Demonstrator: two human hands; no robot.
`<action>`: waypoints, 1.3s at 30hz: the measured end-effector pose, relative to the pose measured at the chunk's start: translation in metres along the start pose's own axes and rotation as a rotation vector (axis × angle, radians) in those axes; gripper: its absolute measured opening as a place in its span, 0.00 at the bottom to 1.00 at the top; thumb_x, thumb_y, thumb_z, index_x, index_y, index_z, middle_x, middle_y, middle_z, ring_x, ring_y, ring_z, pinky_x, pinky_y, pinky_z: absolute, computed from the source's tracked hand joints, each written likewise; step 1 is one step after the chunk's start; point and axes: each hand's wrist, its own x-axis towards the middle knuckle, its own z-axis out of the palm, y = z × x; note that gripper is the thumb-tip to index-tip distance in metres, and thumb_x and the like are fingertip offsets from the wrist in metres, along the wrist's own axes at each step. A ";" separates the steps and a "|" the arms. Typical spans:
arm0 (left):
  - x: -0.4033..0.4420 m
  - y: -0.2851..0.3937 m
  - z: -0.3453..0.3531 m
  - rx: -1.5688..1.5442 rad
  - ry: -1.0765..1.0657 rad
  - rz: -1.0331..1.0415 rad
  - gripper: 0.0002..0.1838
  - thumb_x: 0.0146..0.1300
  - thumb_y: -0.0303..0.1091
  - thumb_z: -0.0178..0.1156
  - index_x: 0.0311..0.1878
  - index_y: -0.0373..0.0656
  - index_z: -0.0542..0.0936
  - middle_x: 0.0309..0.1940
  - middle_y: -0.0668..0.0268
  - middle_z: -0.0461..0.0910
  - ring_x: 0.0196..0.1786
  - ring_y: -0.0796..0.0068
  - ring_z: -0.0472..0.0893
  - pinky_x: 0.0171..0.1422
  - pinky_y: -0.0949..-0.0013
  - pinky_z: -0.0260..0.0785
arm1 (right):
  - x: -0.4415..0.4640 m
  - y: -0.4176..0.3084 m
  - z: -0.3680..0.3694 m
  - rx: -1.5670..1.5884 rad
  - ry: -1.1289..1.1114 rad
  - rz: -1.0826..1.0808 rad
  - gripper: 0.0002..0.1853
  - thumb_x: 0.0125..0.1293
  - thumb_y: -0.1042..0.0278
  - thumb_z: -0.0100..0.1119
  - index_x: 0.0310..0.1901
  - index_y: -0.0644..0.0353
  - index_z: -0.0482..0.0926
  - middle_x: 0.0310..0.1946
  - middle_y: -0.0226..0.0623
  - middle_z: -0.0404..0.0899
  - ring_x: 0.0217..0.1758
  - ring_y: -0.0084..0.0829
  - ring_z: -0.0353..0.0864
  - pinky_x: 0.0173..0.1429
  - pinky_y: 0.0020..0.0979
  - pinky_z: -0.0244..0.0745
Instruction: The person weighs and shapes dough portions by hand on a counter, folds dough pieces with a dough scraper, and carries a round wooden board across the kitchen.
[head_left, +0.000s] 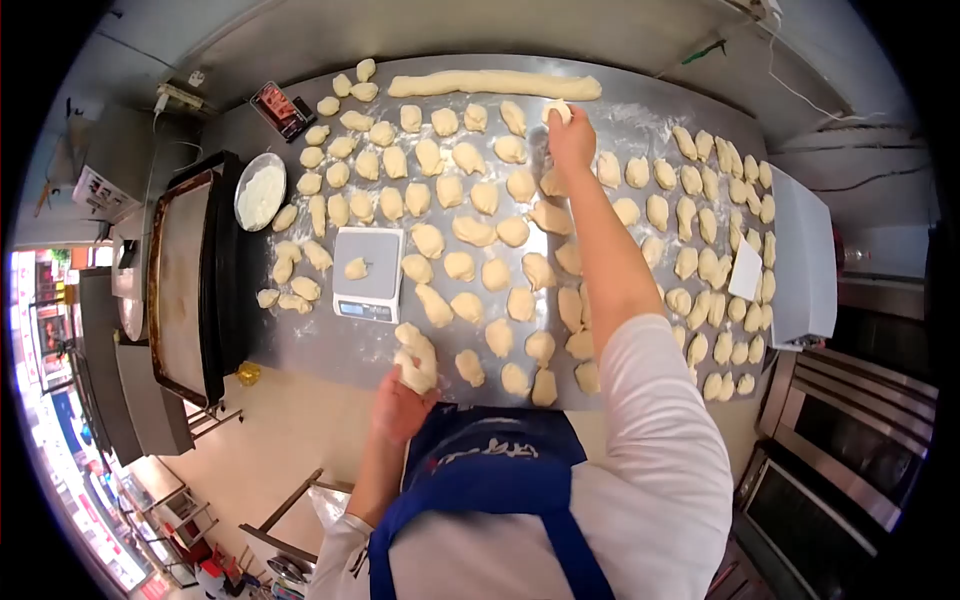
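Near the table's front edge, my left hand [401,405] holds a lump of dough [416,362], its fingers closed round the lower end. My right hand [571,140] is stretched to the far side, its fingers closed on a small dough piece [557,110], just below the right end of a long dough roll [495,84]. A white digital scale [345,285] stands to the left, up from my left hand, with one small dough piece [356,268] on its plate. Rows of dough pieces [484,197] cover much of the steel table [320,355].
A bowl of white flour [262,194] and a dark red box [280,111] stand at the left. Beyond the table's left edge are stacked baking trays [183,290]. A white card [745,270] lies at the right, beside a pale metal box [803,260].
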 end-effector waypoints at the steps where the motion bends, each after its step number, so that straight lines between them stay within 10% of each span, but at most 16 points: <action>1: -0.001 -0.009 0.019 0.005 0.032 -0.028 0.20 0.71 0.48 0.41 0.56 0.47 0.71 0.58 0.64 0.73 0.57 0.65 0.72 0.58 0.59 0.64 | 0.013 -0.001 0.006 -0.050 -0.053 0.058 0.24 0.61 0.53 0.56 0.53 0.60 0.76 0.43 0.55 0.81 0.49 0.51 0.80 0.54 0.42 0.74; 6: 0.024 -0.016 0.099 0.313 0.079 0.080 0.22 0.72 0.48 0.43 0.60 0.43 0.70 0.56 0.65 0.73 0.56 0.71 0.72 0.57 0.61 0.65 | 0.008 0.022 0.028 -0.432 0.065 -0.303 0.20 0.60 0.58 0.58 0.51 0.59 0.77 0.52 0.52 0.72 0.55 0.46 0.71 0.61 0.42 0.67; 9: 0.072 -0.008 0.126 0.522 0.181 0.159 0.23 0.71 0.47 0.45 0.61 0.41 0.70 0.55 0.67 0.73 0.56 0.74 0.72 0.58 0.63 0.65 | -0.048 -0.017 -0.035 0.266 -0.808 0.033 0.22 0.62 0.57 0.60 0.53 0.62 0.74 0.50 0.44 0.77 0.52 0.34 0.77 0.57 0.36 0.71; 12: 0.114 -0.001 0.196 0.614 0.020 0.227 0.28 0.71 0.51 0.43 0.66 0.41 0.62 0.63 0.65 0.65 0.64 0.69 0.64 0.65 0.60 0.57 | -0.089 -0.015 -0.083 0.435 -1.167 -0.039 0.26 0.63 0.58 0.60 0.61 0.59 0.72 0.52 0.39 0.78 0.53 0.28 0.76 0.60 0.31 0.70; 16: 0.141 -0.008 0.264 0.541 -0.338 0.237 0.36 0.72 0.54 0.41 0.74 0.40 0.50 0.73 0.58 0.53 0.76 0.61 0.50 0.74 0.58 0.46 | -0.049 0.005 -0.097 0.459 -0.816 0.058 0.25 0.60 0.60 0.63 0.59 0.58 0.74 0.48 0.37 0.80 0.49 0.25 0.77 0.52 0.28 0.75; 19: 0.138 -0.008 0.283 0.658 -0.368 0.506 0.32 0.72 0.48 0.43 0.73 0.40 0.54 0.71 0.59 0.58 0.74 0.64 0.56 0.74 0.62 0.49 | 0.007 0.037 -0.078 0.506 -0.454 0.058 0.23 0.57 0.66 0.66 0.55 0.60 0.77 0.41 0.33 0.82 0.43 0.20 0.79 0.48 0.25 0.76; 23: 0.131 -0.026 0.227 1.242 -0.239 0.472 0.22 0.69 0.38 0.54 0.63 0.41 0.70 0.59 0.59 0.72 0.63 0.68 0.70 0.63 0.67 0.64 | 0.055 0.067 -0.043 0.103 -0.157 -0.154 0.24 0.58 0.62 0.61 0.56 0.61 0.75 0.48 0.48 0.80 0.49 0.41 0.80 0.54 0.38 0.74; 26: 0.111 -0.038 0.179 1.301 -0.164 0.275 0.19 0.68 0.36 0.55 0.60 0.40 0.72 0.48 0.61 0.78 0.49 0.75 0.77 0.55 0.70 0.69 | 0.075 0.093 -0.028 -0.240 -0.256 -0.187 0.26 0.60 0.60 0.56 0.60 0.59 0.72 0.50 0.51 0.78 0.52 0.49 0.77 0.56 0.43 0.71; 33: 0.071 -0.054 0.080 1.046 0.086 0.158 0.20 0.67 0.36 0.56 0.59 0.38 0.73 0.50 0.59 0.79 0.53 0.73 0.77 0.57 0.69 0.69 | 0.081 0.112 -0.059 -0.650 -0.088 -0.402 0.18 0.61 0.64 0.54 0.52 0.60 0.77 0.43 0.51 0.79 0.52 0.48 0.75 0.59 0.47 0.68; 39: 0.059 -0.027 0.047 1.468 0.202 0.656 0.24 0.59 0.38 0.61 0.59 0.43 0.74 0.47 0.55 0.79 0.51 0.58 0.79 0.55 0.61 0.70 | 0.017 0.079 -0.094 -0.402 0.038 -0.540 0.22 0.60 0.61 0.58 0.53 0.65 0.76 0.55 0.58 0.70 0.58 0.54 0.69 0.62 0.47 0.64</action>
